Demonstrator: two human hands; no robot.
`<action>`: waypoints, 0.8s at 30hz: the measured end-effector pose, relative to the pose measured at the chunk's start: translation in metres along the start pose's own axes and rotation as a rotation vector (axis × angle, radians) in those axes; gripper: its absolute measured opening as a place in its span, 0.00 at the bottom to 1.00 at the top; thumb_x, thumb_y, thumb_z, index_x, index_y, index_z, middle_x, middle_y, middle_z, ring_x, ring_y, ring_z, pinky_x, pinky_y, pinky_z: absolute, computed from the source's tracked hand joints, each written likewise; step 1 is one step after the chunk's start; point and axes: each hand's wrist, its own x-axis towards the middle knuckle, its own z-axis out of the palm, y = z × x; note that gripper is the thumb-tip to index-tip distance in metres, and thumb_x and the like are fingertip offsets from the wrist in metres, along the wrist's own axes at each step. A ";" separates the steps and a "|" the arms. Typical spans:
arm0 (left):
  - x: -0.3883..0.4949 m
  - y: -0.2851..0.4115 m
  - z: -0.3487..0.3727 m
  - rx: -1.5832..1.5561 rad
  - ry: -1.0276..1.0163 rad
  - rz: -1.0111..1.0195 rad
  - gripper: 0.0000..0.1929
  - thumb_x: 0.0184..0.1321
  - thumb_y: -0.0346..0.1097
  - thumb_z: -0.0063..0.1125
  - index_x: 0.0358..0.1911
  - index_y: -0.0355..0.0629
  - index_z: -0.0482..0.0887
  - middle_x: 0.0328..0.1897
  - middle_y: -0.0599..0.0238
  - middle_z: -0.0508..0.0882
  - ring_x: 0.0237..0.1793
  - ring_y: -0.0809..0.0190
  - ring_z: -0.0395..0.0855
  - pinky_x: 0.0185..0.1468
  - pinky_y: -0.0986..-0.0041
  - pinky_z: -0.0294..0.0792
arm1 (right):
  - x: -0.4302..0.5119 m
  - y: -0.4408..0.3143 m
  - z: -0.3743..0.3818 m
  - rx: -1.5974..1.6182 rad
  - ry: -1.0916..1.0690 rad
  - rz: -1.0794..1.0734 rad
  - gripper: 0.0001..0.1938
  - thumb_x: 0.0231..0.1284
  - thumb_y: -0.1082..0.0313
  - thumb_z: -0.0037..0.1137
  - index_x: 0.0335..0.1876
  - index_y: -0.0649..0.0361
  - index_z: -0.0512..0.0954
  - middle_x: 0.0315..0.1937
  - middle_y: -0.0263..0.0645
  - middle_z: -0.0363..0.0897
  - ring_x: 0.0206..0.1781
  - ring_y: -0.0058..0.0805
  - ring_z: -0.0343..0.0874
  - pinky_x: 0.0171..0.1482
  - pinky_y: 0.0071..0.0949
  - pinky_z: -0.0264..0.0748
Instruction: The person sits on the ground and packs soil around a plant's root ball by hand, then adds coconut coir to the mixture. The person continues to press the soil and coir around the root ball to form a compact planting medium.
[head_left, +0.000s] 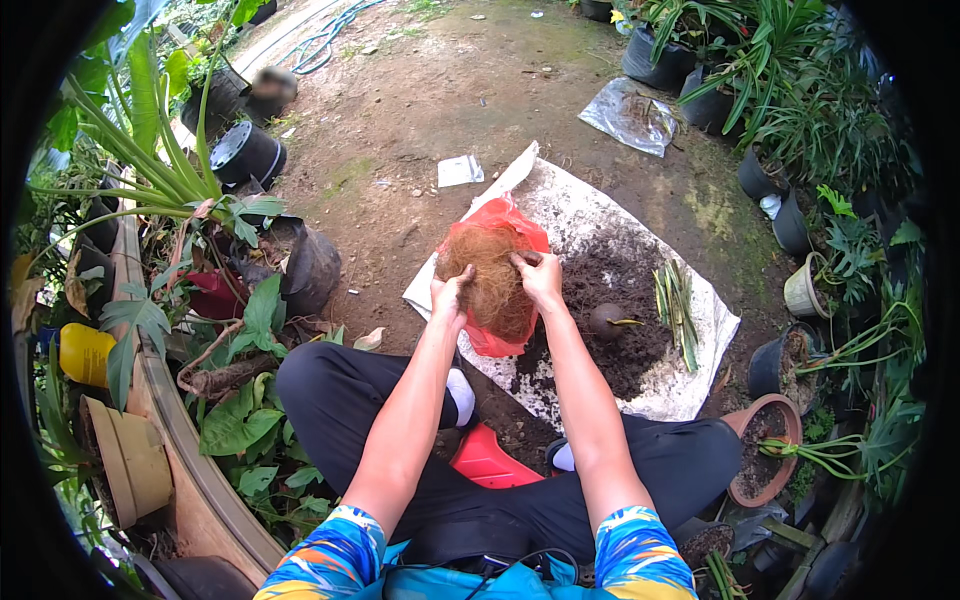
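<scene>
A bundle of brown coconut fibre (491, 274) lies between my hands, over a red plastic bag (501, 343). My left hand (453, 295) grips its left side with the thumb on top. At its upper right, the fingers of my right hand (537, 276) pinch the fibre. Beneath the bag spreads a white woven sack (577, 196), bearing dark soil (626, 281). On the soil sits a dark round object (607, 321) with a yellowish shoot or strip at its side. Cut green-and-yellow leaf strips (679, 313) lie on the sack's right part.
A red plastic stool (491, 459) shows between my legs. Black pots and a planter edge (187, 442) with plants line the left; more potted plants stand right, including a terracotta pot (792, 442). A clear plastic bag (630, 116) and white packet (460, 171) lie beyond the sack.
</scene>
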 end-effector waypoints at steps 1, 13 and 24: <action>-0.001 0.001 0.001 0.029 -0.001 0.005 0.27 0.57 0.17 0.60 0.61 0.41 0.73 0.55 0.60 0.84 0.52 0.58 0.84 0.56 0.66 0.78 | 0.000 0.002 0.002 0.095 -0.061 -0.031 0.12 0.55 0.72 0.69 0.43 0.71 0.84 0.35 0.37 0.87 0.37 0.22 0.83 0.41 0.23 0.77; 0.005 0.000 -0.002 0.065 -0.029 0.084 0.27 0.58 0.15 0.58 0.62 0.38 0.73 0.56 0.57 0.83 0.52 0.56 0.84 0.54 0.64 0.78 | 0.005 0.006 0.000 0.104 -0.198 -0.023 0.09 0.57 0.68 0.70 0.35 0.66 0.83 0.30 0.32 0.84 0.31 0.16 0.77 0.37 0.21 0.73; 0.001 -0.004 0.002 0.259 -0.069 0.204 0.24 0.54 0.18 0.66 0.56 0.37 0.77 0.53 0.61 0.85 0.50 0.61 0.85 0.55 0.69 0.76 | -0.007 0.000 0.012 0.220 -0.273 -0.020 0.22 0.60 0.62 0.68 0.53 0.71 0.80 0.45 0.41 0.86 0.44 0.22 0.81 0.51 0.26 0.77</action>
